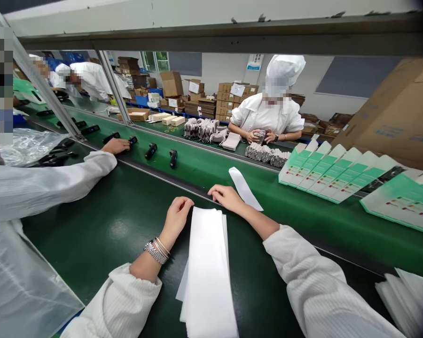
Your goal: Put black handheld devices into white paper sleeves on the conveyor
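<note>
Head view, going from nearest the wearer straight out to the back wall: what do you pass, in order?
stack of white sheets → left hand and right hand at its far end → single white strip → piles of grey items → person in white cap → stacked cardboard boxes

I see green belt (109, 220) w/ white sheet stack (206, 267) near centre; single white strip (245, 188) just beyond; black devices (151, 151) in a row far left; green-white cartons (324, 171) fanned far right; loose sheets (409, 295) near right.
</note>
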A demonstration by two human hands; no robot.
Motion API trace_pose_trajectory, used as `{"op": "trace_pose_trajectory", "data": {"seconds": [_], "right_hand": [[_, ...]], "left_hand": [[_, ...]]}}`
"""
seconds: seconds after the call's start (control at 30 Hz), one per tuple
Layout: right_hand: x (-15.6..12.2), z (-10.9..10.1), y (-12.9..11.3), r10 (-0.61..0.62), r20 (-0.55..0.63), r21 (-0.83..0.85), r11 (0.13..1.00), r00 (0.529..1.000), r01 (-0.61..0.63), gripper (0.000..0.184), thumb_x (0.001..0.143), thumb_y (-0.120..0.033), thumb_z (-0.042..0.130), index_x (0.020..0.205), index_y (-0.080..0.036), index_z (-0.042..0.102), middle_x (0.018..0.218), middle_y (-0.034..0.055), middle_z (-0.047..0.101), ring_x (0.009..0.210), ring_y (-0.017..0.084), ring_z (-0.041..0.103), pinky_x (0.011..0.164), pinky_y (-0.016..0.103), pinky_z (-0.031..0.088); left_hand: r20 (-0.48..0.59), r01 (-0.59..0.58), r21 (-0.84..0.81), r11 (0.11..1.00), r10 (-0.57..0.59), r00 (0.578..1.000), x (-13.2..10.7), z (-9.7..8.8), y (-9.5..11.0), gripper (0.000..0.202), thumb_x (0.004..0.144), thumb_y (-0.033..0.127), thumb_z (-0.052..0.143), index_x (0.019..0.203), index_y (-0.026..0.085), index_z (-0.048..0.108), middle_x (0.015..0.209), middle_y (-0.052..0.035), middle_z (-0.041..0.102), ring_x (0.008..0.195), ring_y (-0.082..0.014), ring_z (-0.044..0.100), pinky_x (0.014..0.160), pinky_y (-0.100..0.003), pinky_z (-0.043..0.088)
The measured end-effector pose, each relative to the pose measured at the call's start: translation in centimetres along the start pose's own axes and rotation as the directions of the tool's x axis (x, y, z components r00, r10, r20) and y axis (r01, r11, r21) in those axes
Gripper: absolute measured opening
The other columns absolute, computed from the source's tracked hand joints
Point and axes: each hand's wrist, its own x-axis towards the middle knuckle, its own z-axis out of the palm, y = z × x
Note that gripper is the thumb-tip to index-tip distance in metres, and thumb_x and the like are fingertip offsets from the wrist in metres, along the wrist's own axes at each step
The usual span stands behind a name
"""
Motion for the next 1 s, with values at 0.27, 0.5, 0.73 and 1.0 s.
{"op": "trace_pose_trajectory", "data": {"seconds": [0.27,0.5,0.73,1.0], "right_hand": [[-0.43,0.72,0.29,0.029,0.07,-0.021,0.999,0.997,-0.028,0.025,0.092,-0.024,0.046,0.096,-0.023,0.07,0.085,-0.0008,0.068,0.074,0.012,0.06,0.064,0.023,0.038],[-0.29,0.8,0.42,0.021,0.066,-0.011,1.0,0.998,-0.021,0.024,0.091,-0.022,0.047,0.095,-0.022,0.071,0.085,-0.0001,0.068,0.075,0.012,0.06,0.065,0.022,0.039],[-0.22,0.94,0.59,0.026,0.068,-0.026,0.999,0.997,-0.025,0.025,0.091,-0.023,0.047,0.096,-0.021,0.071,0.086,0.0001,0.07,0.078,0.013,0.061,0.066,0.023,0.039],[-0.55,0.76,0.42,0.021,0.064,-0.035,0.999,0.998,-0.019,0.024,0.09,-0.024,0.047,0.095,-0.021,0.071,0.081,-0.0009,0.068,0.071,0.012,0.058,0.063,0.023,0.037]], "left_hand": [[0.031,0.016,0.019,1.0,-0.016,0.999,0.08,-0.19,-0.34,0.027,0.085,0.041,0.052,0.079,0.019,0.066,0.088,-0.0028,0.061,0.087,-0.0182,0.056,0.081,-0.029,0.04],[0.032,0.013,0.026,1.0,-0.014,0.999,0.16,-0.14,-0.38,0.029,0.084,0.043,0.051,0.079,0.018,0.065,0.088,-0.0044,0.061,0.087,-0.0192,0.056,0.08,-0.03,0.04],[0.04,0.009,0.023,1.0,-0.01,0.999,0.11,-0.16,-0.43,0.029,0.084,0.043,0.052,0.079,0.018,0.065,0.087,-0.0047,0.061,0.085,-0.0188,0.056,0.079,-0.03,0.041],[0.037,-0.043,0.054,0.998,0.041,0.998,-0.09,0.03,-0.33,0.025,0.087,0.035,0.052,0.077,0.017,0.065,0.082,-0.0036,0.061,0.081,-0.0164,0.056,0.075,-0.028,0.042]]}}
